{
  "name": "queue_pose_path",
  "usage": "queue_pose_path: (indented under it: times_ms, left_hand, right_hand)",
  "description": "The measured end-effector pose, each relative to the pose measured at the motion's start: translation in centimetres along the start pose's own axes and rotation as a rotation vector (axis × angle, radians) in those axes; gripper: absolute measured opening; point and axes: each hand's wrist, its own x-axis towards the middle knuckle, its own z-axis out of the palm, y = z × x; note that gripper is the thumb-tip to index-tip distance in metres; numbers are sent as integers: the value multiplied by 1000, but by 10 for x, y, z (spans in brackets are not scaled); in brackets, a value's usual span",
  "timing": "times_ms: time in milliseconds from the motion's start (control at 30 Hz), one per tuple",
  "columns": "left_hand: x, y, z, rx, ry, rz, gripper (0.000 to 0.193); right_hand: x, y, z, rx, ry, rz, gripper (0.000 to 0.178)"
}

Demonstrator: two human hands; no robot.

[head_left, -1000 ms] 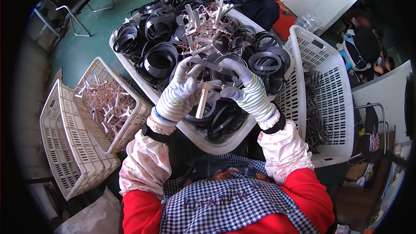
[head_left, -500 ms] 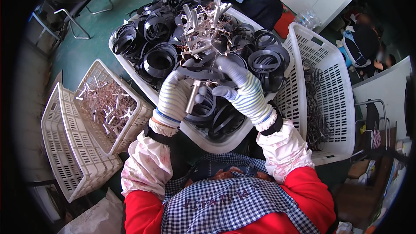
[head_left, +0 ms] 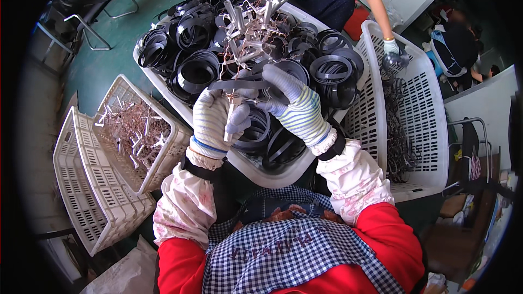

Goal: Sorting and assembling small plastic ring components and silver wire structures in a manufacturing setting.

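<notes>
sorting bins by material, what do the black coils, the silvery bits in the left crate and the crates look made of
Black coils: thin flat strip, probably steel or plastic banding; dark with a slight sheen. Silvery bits: likely metal, pale and glinting. Slotted crate: moulded plastic, matt off-white. Gloves on the left hand and right hand: striped knit fabric.

Single head-worn fisheye looks steeply down, close over the central basket (head_left: 163, 84).

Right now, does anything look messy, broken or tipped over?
Nothing looks broken or spilled. The white slotted plastic basket of pinkish metal pieces lies tilted across another white basket. Both gloved hands, left and right, hold a black band and metal piece over the tub.
</notes>
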Motion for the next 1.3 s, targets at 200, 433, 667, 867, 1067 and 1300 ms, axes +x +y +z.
queue_pose_path:
  times_ms: [200,433,667,867,1067,1300]
  left_hand:
    - [-8,1,-3,25,-41,-1,61]
    - [-4,0,-1,191,100,124,61]
    - [-5,12,-5,288,5,279,55]
    - [2,-5,-9,301,-2,183,62]
    - [5,-15,-6,326,48,188,61]
    - [7,-22,-6,429,82,181,60]
  right_hand:
    - [-2,-7,5,-22,38,2,42]
    - [9,-15,-3,-120,20,-126,36]
    - [27,50,-119,-681,225,438,49]
    - [31,63,-140,-826,-152,919,45]
    - [23,59,-144,-727,58,776,30]
    - [23,67,-107,-742,33,530,27]
